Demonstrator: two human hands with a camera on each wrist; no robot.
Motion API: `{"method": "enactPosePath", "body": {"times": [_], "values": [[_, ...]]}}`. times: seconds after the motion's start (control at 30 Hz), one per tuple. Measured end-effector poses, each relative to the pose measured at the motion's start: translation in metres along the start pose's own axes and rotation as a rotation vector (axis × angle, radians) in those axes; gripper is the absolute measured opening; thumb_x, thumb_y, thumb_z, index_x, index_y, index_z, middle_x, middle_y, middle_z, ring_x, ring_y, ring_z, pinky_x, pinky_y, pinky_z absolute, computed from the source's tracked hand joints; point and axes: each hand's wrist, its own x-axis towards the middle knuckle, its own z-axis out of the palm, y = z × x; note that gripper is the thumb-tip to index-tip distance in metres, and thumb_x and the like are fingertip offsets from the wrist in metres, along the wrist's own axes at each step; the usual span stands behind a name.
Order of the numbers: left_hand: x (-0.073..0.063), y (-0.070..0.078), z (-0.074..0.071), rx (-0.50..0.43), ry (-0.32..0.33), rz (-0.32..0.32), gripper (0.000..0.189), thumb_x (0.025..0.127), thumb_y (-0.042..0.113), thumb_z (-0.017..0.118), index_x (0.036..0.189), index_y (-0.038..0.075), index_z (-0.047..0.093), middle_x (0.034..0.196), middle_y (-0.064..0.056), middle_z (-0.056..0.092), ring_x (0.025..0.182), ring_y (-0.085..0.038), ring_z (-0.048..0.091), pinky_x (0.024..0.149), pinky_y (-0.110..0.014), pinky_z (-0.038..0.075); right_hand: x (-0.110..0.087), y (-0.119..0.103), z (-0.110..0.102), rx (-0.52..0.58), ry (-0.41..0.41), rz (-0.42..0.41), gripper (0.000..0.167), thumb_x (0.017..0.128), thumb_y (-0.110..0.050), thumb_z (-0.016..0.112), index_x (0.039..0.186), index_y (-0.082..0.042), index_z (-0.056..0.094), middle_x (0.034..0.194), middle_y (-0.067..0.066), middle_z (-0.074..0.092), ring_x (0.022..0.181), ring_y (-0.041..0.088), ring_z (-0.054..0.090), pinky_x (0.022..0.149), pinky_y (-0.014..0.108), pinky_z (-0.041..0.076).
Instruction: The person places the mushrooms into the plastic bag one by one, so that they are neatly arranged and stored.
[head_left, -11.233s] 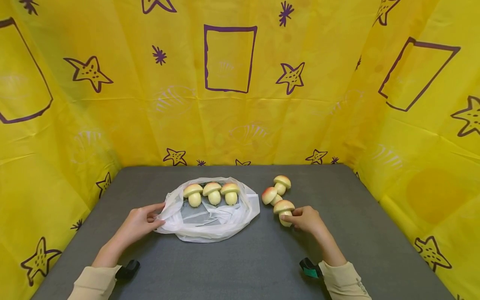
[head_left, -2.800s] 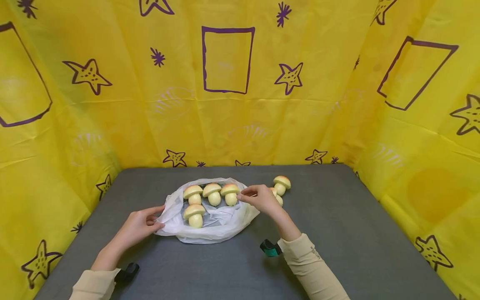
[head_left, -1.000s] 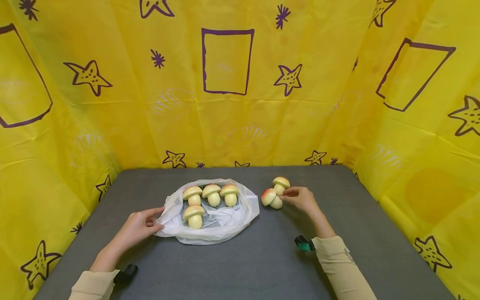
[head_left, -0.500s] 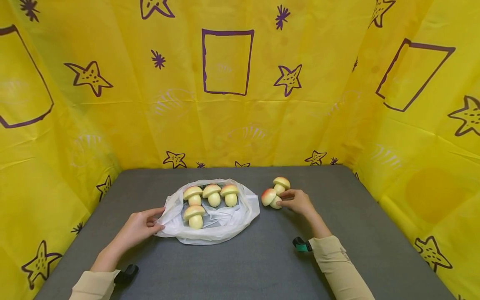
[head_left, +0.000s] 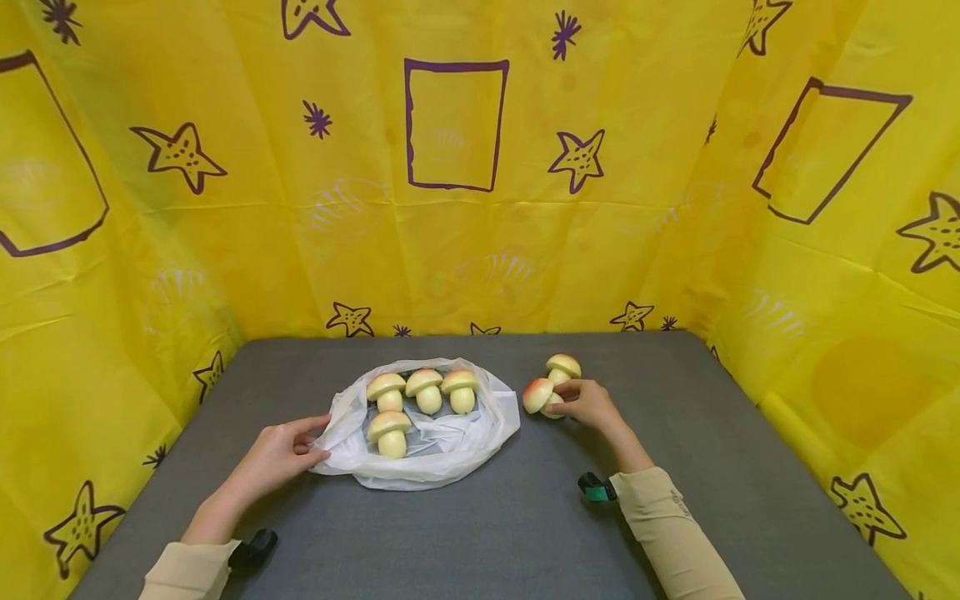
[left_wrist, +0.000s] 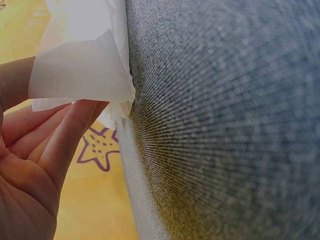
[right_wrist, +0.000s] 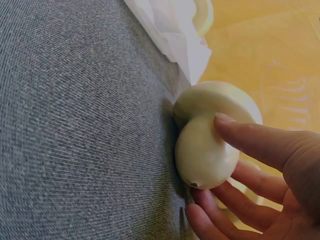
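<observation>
A white plastic bag [head_left: 480, 454] lies with its mouth spread wide. My left hand [head_left: 273, 454] pinches its left edge between thumb and fingers, and the left wrist view shows the film [left_wrist: 80, 70] there. Inside the bag are several toy mushrooms with cream stems and orange-tinged caps, one [head_left: 390, 437] in front of a row. To the right of the bag, my right hand [head_left: 596, 404] holds a mushroom [head_left: 536, 393] by its stem. The right wrist view shows the thumb on that mushroom's stem [right_wrist: 205, 150], with fingers at its other side.
Another mushroom [head_left: 562, 367] lies just behind the held one on the dark grey tabletop [head_left: 465, 542]. Yellow cloth with purple starfish drawings [head_left: 480, 267] hangs around the back and sides of the table.
The mushroom first held on the right now lies in the bag's front left. My right hand has come back from over the bag and closed on another mushroom. The left hand stays put.
</observation>
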Motion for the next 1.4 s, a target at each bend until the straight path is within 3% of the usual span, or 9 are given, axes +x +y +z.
{"method": "enactPosePath", "body": {"times": [0.6, 1.2, 1.4], "values": [[0.001, -0.001, 0.0, 0.003, -0.004, -0.005, 0.053, 0.077, 0.02, 0.078, 0.124, 0.0, 0.061, 0.104, -0.014, 0.07, 0.081, -0.017, 0.067, 0.068, -0.029, 0.057, -0.002, -0.006, 0.007, -0.026, -0.031, 0.029, 0.045, 0.071, -0.027, 0.082, 0.107, -0.003, 0.07, 0.1, 0.012, 0.072, 0.086, 0.021, 0.063, 0.068, 0.029, 0.05], [0.001, -0.001, 0.0, 0.009, -0.009, -0.003, 0.054, 0.078, 0.022, 0.078, 0.124, 0.002, 0.061, 0.101, -0.013, 0.071, 0.081, -0.017, 0.067, 0.068, -0.029, 0.057, -0.006, -0.011, 0.008, -0.028, -0.058, 0.059, 0.035, 0.07, -0.028, 0.083, 0.094, -0.005, 0.072, 0.083, 0.004, 0.071, 0.065, 0.011, 0.057, 0.058, 0.024, 0.047], [0.001, -0.002, 0.0, 0.011, -0.008, -0.001, 0.054, 0.078, 0.022, 0.078, 0.124, 0.002, 0.061, 0.101, -0.012, 0.071, 0.082, -0.017, 0.067, 0.068, -0.031, 0.057, -0.011, -0.015, 0.009, -0.004, -0.064, 0.097, 0.036, 0.072, -0.027, 0.082, 0.096, -0.003, 0.071, 0.085, 0.006, 0.071, 0.061, 0.011, 0.061, 0.057, 0.023, 0.049]]}}
